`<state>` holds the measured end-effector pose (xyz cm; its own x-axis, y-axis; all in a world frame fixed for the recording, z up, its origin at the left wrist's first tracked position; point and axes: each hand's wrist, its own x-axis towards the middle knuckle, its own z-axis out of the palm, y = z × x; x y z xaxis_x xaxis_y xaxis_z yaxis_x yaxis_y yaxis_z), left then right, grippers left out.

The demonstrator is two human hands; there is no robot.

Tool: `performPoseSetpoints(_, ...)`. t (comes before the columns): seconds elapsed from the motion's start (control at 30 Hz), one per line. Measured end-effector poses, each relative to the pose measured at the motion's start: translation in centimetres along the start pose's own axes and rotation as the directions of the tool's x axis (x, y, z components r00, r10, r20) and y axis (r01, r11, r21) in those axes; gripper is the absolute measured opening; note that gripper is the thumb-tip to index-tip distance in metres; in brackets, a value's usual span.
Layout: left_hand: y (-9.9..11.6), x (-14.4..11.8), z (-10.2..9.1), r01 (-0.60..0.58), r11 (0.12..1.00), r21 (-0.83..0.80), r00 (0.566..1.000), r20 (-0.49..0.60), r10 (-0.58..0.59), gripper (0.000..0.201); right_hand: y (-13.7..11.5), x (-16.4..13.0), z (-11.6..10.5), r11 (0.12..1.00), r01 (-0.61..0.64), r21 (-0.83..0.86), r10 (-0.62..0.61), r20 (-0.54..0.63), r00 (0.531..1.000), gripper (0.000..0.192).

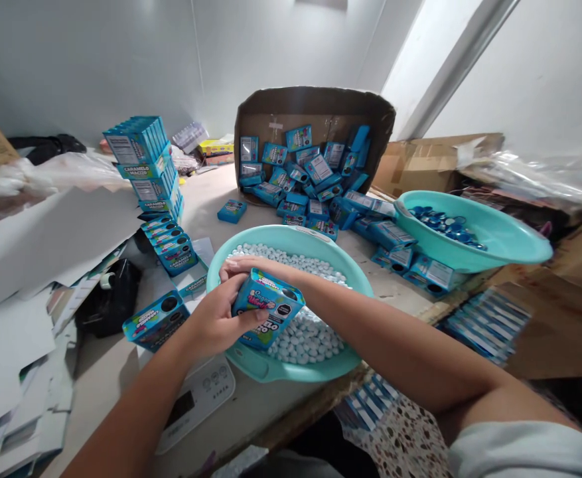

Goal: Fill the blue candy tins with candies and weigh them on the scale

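My left hand [221, 322] is closed around a blue candy box [271, 312], tilted over the turquoise basin [363, 282]. Its thumb lies across the printed front. Many small, round, white candies [303, 338] fill the basin below. My right hand [251, 264] reaches across from the right, behind the box's far end. Its fingers are bent and close together beside the left hand's fingers; the box and left hand partly hide them, and what they hold does not show. A white kitchen scale [206, 392] sits under my left forearm, with another blue box [156, 320] standing beside it.
Blue boxes are stacked [146, 166] at the left. A tipped carton [315, 103] spills more boxes onto the table. At the right, a second turquoise basin [514, 242] holds blue round pieces [447, 226]. White cardboard sheets [46, 239] and a black bag [114, 299] lie left.
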<state>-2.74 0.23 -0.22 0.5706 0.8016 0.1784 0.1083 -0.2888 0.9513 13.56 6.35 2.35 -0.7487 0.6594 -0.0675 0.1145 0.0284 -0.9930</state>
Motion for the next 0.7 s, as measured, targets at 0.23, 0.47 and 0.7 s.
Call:
performPoseSetpoints(0.23,0.31,0.1,0.03,0.014,1.0,0.015,1.0,0.024,-0.014,0.038,0.88,0.51,-0.31,0.995,0.018,-0.095,-0.031,-0.142,0.989,0.026)
performPoseSetpoints(0.47,0.56,0.08,-0.03,-0.015,0.998,0.063,1.0,0.023,0.014,0.035,0.28,0.06,0.16,0.999,0.019,-0.03,-0.019,0.025,1.0,0.026)
performPoseSetpoints(0.7,0.44,0.03,-0.03,0.013,0.996,0.083,0.999,0.049,-0.017,0.04,0.24,0.09,-0.01,0.996,0.014,-0.09,-0.013,0.01,1.0,0.033)
